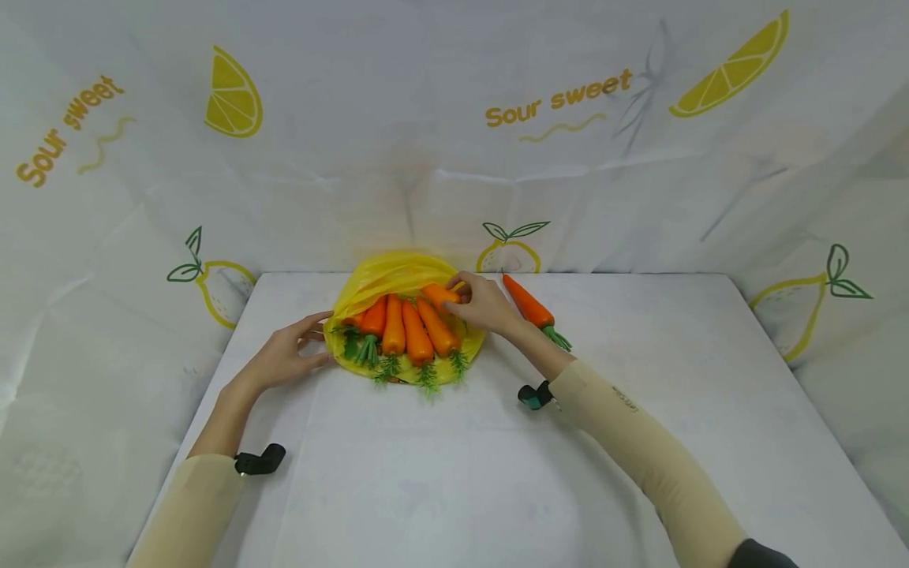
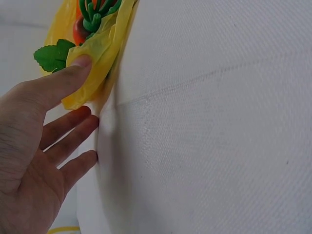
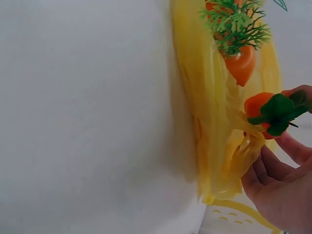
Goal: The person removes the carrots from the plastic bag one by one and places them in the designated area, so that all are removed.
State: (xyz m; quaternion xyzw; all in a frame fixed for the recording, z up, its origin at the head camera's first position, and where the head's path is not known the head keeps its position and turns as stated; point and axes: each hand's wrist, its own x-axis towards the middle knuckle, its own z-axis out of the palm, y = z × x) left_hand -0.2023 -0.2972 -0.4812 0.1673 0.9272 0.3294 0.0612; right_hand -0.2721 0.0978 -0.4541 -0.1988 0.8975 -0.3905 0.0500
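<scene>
A yellow plastic bag (image 1: 398,266) lies on the white table with its mouth facing me. Several orange carrots (image 1: 417,335) with green tops sit side by side in it. My right hand (image 1: 483,304), at the bag's right rim, pinches one more carrot (image 3: 257,105) with dark green leaves, partly overlapped by the bag's plastic. The left hand (image 1: 284,355) is at the bag's left side; in the left wrist view its thumb rests on the yellow edge while the other fingers reach loosely below it. Another carrot (image 1: 527,301) lies outside, behind my right wrist.
The white table (image 1: 440,489) ends at a back edge against a white sheet (image 1: 369,102) printed with lemons and words. Black wrist cameras (image 1: 261,459) are strapped on both forearms.
</scene>
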